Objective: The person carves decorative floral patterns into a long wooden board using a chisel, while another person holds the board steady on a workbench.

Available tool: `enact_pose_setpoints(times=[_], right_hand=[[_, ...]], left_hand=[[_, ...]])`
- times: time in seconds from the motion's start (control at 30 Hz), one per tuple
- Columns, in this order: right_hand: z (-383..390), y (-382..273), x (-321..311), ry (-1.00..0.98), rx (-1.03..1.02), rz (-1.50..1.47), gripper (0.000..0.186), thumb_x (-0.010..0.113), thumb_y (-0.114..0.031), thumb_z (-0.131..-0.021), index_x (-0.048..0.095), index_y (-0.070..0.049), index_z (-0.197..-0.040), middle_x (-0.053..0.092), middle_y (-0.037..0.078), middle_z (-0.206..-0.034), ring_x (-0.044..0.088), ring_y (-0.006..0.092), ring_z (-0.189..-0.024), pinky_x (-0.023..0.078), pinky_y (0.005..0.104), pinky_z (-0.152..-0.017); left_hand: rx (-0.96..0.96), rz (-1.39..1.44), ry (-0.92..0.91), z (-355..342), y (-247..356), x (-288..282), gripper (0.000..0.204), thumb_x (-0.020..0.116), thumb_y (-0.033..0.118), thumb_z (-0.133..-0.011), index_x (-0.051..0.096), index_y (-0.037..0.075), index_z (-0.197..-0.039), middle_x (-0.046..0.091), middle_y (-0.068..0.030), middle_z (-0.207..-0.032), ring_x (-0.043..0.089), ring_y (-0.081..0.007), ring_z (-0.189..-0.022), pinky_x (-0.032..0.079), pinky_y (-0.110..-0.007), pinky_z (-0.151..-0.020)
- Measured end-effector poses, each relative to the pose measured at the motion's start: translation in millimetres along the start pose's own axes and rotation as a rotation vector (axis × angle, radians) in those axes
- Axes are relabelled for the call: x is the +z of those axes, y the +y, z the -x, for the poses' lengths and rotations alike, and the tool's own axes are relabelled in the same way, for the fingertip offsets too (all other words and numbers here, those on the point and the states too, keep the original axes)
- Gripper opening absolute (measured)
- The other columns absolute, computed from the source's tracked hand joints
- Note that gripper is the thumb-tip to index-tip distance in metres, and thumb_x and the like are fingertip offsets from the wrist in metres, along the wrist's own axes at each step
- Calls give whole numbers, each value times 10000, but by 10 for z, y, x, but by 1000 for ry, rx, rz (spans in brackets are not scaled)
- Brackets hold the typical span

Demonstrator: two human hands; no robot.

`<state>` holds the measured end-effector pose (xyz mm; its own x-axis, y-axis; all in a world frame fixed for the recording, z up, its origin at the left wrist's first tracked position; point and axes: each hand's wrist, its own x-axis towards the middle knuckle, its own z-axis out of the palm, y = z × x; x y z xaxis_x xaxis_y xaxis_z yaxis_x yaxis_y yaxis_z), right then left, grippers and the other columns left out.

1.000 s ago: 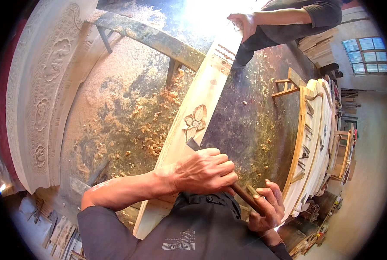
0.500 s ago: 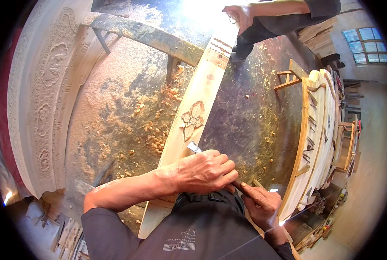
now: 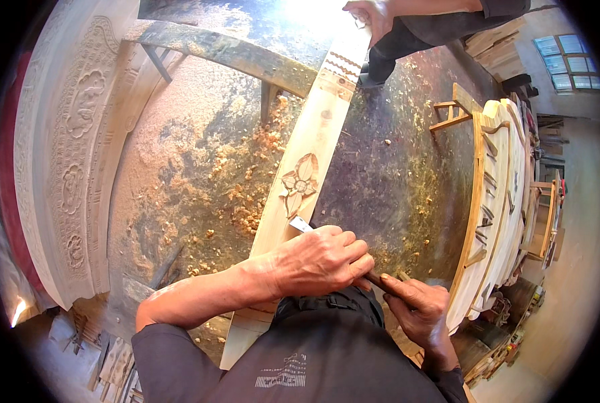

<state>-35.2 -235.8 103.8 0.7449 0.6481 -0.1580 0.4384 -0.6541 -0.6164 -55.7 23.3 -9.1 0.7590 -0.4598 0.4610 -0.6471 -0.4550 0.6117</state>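
Observation:
A long pale plank (image 3: 288, 242) runs away from my body, with a carved four-petal flower (image 3: 299, 180) and darker wavy bands farther up. My left hand (image 3: 327, 258) is closed round the shaft of a flat chisel (image 3: 301, 224), whose steel blade lies on the plank just below the flower. My right hand (image 3: 419, 305) grips the wooden rear end of the same chisel. At the plank's far end another person's hand (image 3: 374, 17) holds it.
A carved panel (image 3: 58, 154) stands at left. A dusty trestle (image 3: 216, 50) crosses behind the plank over a shaving-strewn floor (image 3: 394, 188). At right a bench (image 3: 488, 208) bears several chisels, near a wooden stool (image 3: 453, 115). The other person's dark-clad legs (image 3: 394, 54) are beyond.
My right hand's fingers, partly raised a second ago, have closed lower on the chisel handle. My left hand has shifted slightly right with the chisel, its blade now a little lower.

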Motion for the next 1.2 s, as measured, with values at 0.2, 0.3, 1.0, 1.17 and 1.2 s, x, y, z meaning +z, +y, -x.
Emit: enact_pose_setpoints(times=[0.2,0.3,1.0,1.17,1.2], right_hand=[[-112,-115,-129,-20,12,47,383,864,73,-819,864,-33,-1187,739,116,-773,701,221,-609,489,332,-548],[-122,-119,-142,-31,10,52,376,864,73,-819,862,-28,-1181,738,112,-772,695,219,-600,484,331,-542],[-131,202,76,130,-281,80,511,902,48,-789,850,-97,-1276,750,93,-821,685,215,-587,490,337,-501],[47,28,12,107,-266,197,544,894,98,-786,819,-100,-1287,776,106,-878,734,252,-674,551,351,-578],[103,26,35,124,-253,204,545,889,110,-785,822,-86,-1289,781,113,-894,739,257,-686,556,353,-587]], left_hand=[[1,10,32,-4,-17,-1,372,806,404,-969,619,83,-961,564,-37,-863,639,-212,-805,528,-365,-709],[0,14,37,-10,-16,-12,373,803,411,-968,624,83,-960,568,-38,-863,644,-211,-811,532,-363,-711],[17,-77,84,-49,1,-44,247,781,285,-941,643,80,-939,566,-30,-842,624,-186,-777,509,-352,-691],[118,-131,155,-29,16,-36,187,738,185,-908,670,67,-1035,559,-2,-867,598,-169,-796,475,-333,-705],[127,-113,133,-37,14,-26,191,729,186,-915,672,63,-1050,563,0,-875,598,-169,-804,473,-331,-711]])
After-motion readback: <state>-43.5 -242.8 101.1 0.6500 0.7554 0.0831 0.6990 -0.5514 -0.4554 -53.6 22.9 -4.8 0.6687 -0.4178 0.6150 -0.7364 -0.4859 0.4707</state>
